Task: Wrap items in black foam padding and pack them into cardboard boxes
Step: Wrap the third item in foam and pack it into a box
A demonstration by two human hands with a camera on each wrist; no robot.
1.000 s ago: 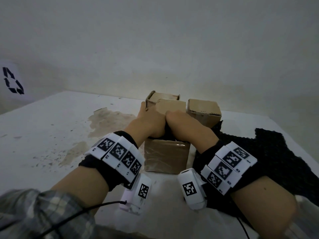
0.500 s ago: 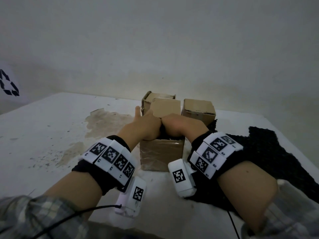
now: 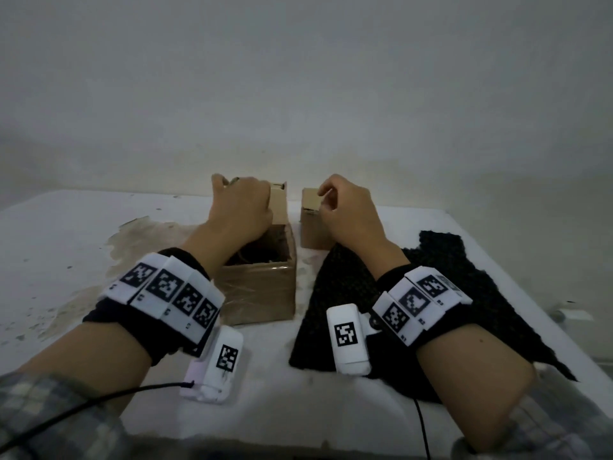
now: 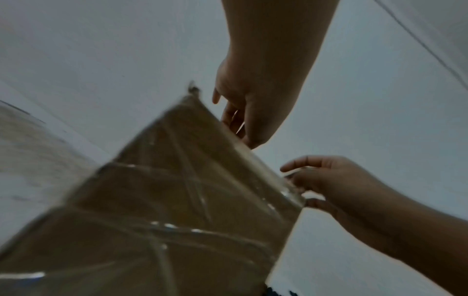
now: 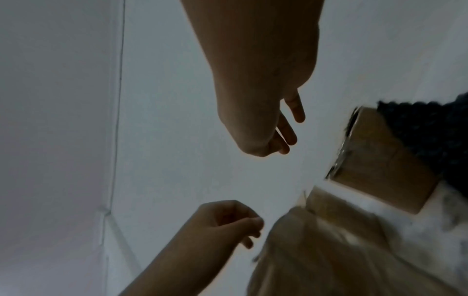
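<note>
An open cardboard box (image 3: 262,293) stands mid-table with a dark bundle (image 3: 262,254) inside; its back flap (image 3: 278,207) stands upright. My left hand (image 3: 238,210) hovers over the box's back left corner, fingers loosely curled, holding nothing. My right hand (image 3: 348,210) hangs above a small closed box (image 3: 310,224), fingers also loosely curled and empty. A sheet of black foam padding (image 3: 447,287) lies flat under my right forearm. In the right wrist view both hands, right (image 5: 266,124) and left (image 5: 228,220), are apart from the boxes.
The white table (image 3: 66,244) has a brown stain (image 3: 139,234) left of the open box. A wall rises just behind the boxes. A small pale object (image 3: 572,314) lies near the table's right edge. A cable runs along my left sleeve.
Both hands were pressed together down in the open box. They have lifted out and spread apart, the left to the back left, the right over the small closed box.
</note>
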